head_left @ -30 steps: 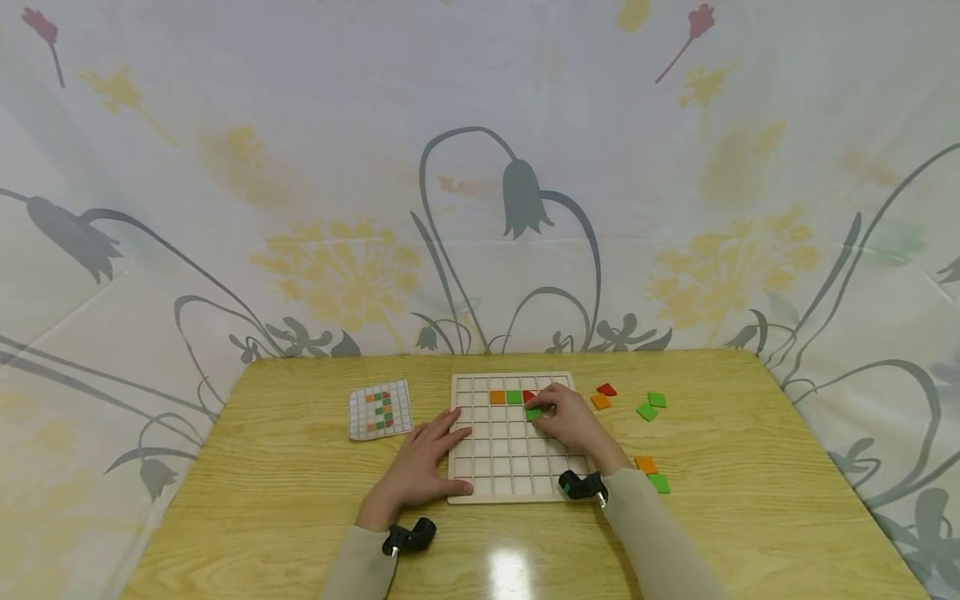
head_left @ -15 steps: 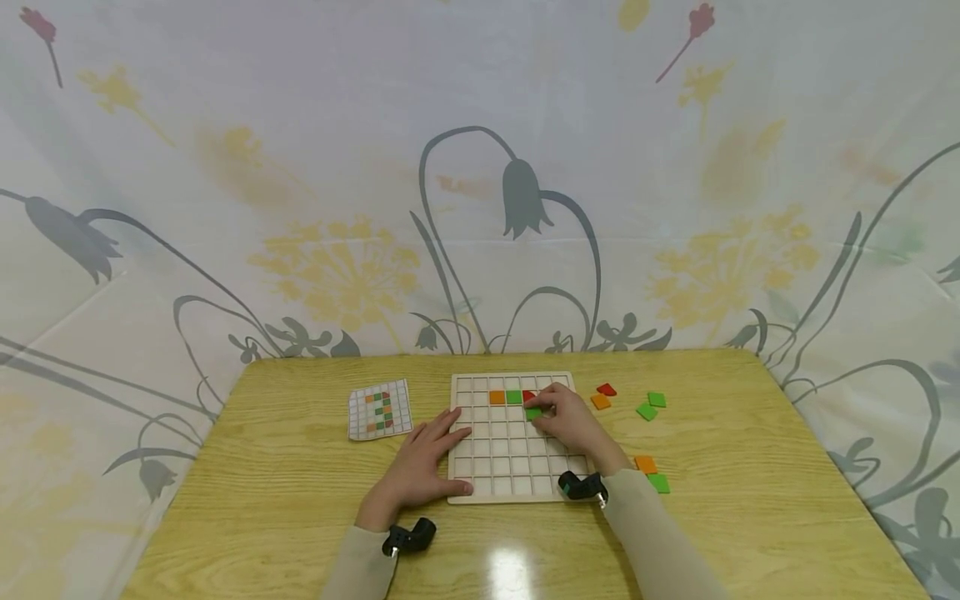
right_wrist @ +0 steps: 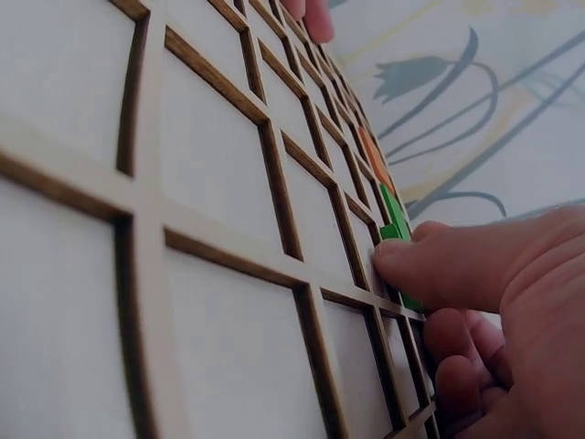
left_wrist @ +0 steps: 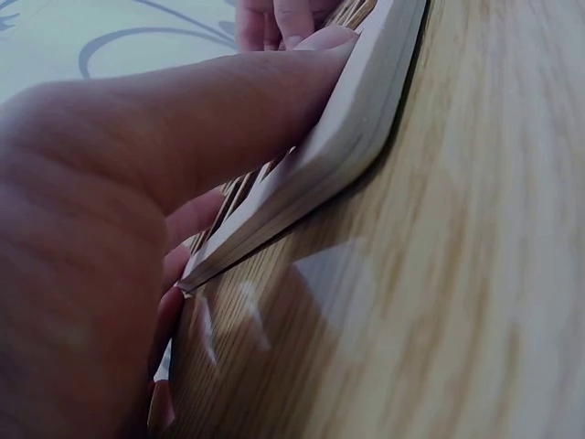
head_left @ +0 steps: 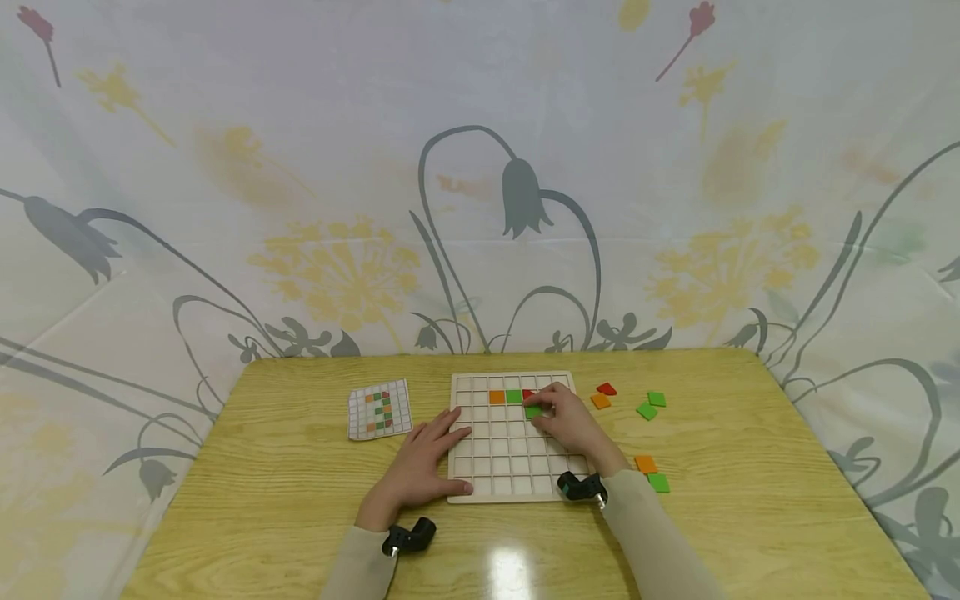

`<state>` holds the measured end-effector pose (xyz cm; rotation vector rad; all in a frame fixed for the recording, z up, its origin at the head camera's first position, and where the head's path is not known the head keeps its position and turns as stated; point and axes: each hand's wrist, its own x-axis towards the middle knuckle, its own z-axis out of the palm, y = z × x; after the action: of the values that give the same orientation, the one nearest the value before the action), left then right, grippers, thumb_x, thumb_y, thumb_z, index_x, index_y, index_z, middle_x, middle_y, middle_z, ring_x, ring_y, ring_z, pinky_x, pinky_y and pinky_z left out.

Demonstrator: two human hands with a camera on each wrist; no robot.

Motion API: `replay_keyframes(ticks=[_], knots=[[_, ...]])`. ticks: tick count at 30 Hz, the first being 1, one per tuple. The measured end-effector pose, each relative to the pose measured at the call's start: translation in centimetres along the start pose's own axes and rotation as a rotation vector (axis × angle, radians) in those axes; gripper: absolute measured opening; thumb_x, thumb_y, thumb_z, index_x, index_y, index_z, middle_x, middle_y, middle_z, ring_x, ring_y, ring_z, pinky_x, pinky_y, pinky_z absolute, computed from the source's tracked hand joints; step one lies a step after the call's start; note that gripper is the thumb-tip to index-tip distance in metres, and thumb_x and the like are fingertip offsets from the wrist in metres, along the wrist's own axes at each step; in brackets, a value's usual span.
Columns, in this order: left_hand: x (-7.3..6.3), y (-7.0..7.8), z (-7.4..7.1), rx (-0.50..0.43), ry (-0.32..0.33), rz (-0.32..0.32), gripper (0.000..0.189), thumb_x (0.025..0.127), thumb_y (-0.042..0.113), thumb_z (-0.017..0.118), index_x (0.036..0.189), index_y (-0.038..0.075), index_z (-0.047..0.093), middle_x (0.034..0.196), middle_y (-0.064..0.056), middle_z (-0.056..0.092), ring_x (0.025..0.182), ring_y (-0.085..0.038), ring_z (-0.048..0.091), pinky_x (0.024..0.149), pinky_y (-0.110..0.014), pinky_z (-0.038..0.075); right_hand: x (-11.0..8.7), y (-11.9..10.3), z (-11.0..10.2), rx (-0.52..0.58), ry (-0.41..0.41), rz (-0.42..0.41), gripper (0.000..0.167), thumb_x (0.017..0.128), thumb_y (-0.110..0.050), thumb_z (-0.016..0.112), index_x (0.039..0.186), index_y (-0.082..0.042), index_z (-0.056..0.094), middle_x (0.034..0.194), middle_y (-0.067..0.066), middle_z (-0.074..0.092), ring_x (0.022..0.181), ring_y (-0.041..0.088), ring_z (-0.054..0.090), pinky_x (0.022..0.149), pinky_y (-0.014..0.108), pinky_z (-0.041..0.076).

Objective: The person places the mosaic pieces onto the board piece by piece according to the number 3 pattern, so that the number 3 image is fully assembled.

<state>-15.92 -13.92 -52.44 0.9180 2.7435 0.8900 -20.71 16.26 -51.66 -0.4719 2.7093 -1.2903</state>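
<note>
A pale wooden grid board (head_left: pixel 480 465) lies on the table, its square cells framed by raised strips. Spread along its left edge is my left hand (head_left: pixel 423 458), with straight fingers and the thumb on the front corner. My right hand (head_left: pixel 573 421) is over the upper right part of the board and pinches a green square tile (head_left: pixel 532 412) at a cell, its thumb (right_wrist: pixel 439 265) against it in the right wrist view. In the row behind sit an orange tile (head_left: pixel 497 397), another green tile (head_left: pixel 513 397) and a red tile (head_left: pixel 528 395), partly hidden by the fingers.
A paper pattern card (head_left: pixel 362 411) with a printed coloured grid lies left of the board. To the right are loose tiles: a red piece (head_left: pixel 607 389), orange squares (head_left: pixel 601 402) and several green squares (head_left: pixel 647 411). A flowered cloth (head_left: pixel 480 208) hangs behind the table.
</note>
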Motion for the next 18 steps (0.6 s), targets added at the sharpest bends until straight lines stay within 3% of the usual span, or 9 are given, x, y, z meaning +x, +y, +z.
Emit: replay_keyframes(ticks=[9,18], knots=[[0.04,-0.04,-0.03,0.007,0.014,0.019,0.084,0.082,0.054,0.074,0.15,0.013,0.047,0.164,-0.008,0.023,0.15,-0.029,0.017,0.116,-0.058,0.015,-0.14,0.29,0.22,0.023,0.06,-0.011,0.022,0.091,-0.003,0.068,0.111,-0.009,0.073,0.103,0.005,0.055,0.089,0.02,0.049,0.078,0.037,0.043],[0.02,-0.26,0.15,0.013,0.002,0.0,0.085,0.082,0.056,0.073,0.152,0.016,0.046,0.165,-0.004,0.02,0.151,-0.025,0.015,0.118,-0.056,0.013,-0.07,0.41,0.5,0.02,0.081,-0.006,0.018,0.092,-0.002,0.064,0.105,-0.01,0.074,0.1,0.003,0.056,0.085,0.019,0.05,0.076,0.037,0.044]])
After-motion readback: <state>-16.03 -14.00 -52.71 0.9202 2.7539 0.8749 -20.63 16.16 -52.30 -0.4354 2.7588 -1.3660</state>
